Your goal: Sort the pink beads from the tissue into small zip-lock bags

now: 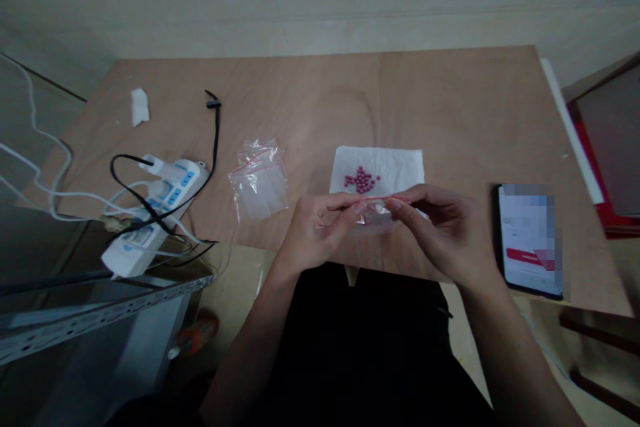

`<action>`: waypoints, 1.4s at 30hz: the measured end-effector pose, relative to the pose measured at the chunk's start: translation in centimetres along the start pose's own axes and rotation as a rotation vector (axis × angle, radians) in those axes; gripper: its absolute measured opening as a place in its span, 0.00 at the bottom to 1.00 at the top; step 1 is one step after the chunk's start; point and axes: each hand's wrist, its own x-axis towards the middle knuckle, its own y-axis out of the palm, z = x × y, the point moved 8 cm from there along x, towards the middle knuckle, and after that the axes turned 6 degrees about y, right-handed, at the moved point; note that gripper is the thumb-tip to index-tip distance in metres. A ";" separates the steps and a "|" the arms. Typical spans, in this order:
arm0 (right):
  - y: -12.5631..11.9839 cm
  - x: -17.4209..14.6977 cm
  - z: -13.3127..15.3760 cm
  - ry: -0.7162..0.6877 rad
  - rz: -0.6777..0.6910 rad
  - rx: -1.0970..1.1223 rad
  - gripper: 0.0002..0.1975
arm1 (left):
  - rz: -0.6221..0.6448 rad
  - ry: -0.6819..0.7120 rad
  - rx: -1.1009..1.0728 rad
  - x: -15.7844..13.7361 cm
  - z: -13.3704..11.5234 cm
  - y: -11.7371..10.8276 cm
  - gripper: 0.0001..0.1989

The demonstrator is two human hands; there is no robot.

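Observation:
Between my two hands is a small clear zip bag with a reddish strip along its top edge. My left hand pinches one end of that edge between thumb and fingers. At the other end, my right hand grips it the same way. Just beyond the bag lies a white paper tissue, partly hidden by my hands. Several small dark pink pills are heaped on the tissue. Whether anything is inside the bag I cannot make out.
More clear zip bags lie in a pile to the left. A phone with a lit screen rests at the right. On the left, a white power strip sits tangled in cables. A scrap of white paper lies on the wooden table.

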 end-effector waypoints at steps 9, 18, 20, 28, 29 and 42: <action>-0.5 0.2 1.0 -0.039 -0.003 -0.055 0.05 | -0.080 -0.046 -0.062 -0.8 1.2 -1.6 0.08; -10.4 2.8 0.3 0.000 -0.456 -0.263 0.11 | -0.722 -0.217 0.767 -4.9 3.9 -13.3 0.17; -11.8 4.4 -1.7 0.069 -0.457 -0.400 0.14 | -0.776 -0.328 0.989 -5.6 4.3 -15.0 0.25; -11.2 6.3 -4.1 0.071 -0.390 -0.769 0.28 | -0.688 -0.452 1.137 -6.2 6.0 -17.1 0.14; -10.7 6.0 -3.8 0.049 -0.379 -0.751 0.28 | -0.707 -0.398 1.148 -6.2 5.5 -17.2 0.13; 2.5 2.7 6.3 -0.328 0.200 -0.329 0.09 | -0.072 0.019 0.540 -1.5 -0.9 -8.7 0.03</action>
